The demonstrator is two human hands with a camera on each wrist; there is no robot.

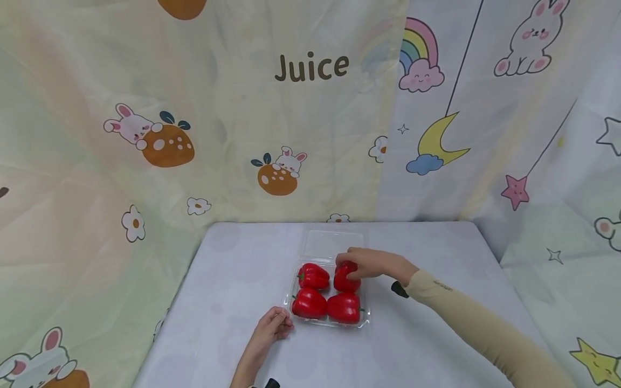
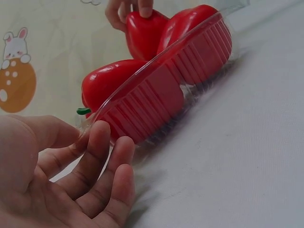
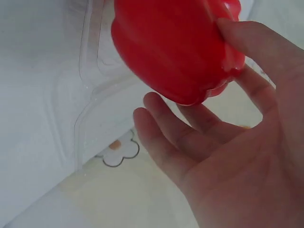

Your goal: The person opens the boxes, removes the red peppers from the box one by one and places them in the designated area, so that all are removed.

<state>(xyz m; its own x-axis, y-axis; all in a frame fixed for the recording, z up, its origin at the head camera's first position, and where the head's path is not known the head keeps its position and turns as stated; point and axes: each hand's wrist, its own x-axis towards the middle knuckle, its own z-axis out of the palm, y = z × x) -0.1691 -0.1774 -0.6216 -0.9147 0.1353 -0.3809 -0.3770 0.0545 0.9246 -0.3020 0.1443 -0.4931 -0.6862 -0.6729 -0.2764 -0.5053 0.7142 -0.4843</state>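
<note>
A clear plastic clamshell box (image 1: 366,322) lies on the table with its lid folded back, holding red bell peppers in two rows. My right hand (image 1: 372,263) grips the back right bell pepper (image 3: 171,50) between thumb and fingers, at that corner of the box. The back left bell pepper (image 1: 314,276), front left bell pepper (image 1: 309,303) and front right bell pepper (image 1: 344,308) lie on their sides. At the box's front left corner, my left hand (image 1: 273,326) pinches the rim between thumb and index finger; its other fingers are loosely bent in the left wrist view.
The clear lid (image 1: 333,243) lies flat behind the box, toward the back edge of the white-covered table (image 1: 417,345). A printed cloth backdrop (image 1: 310,118) with cartoon rabbits and stars hangs behind and at both sides.
</note>
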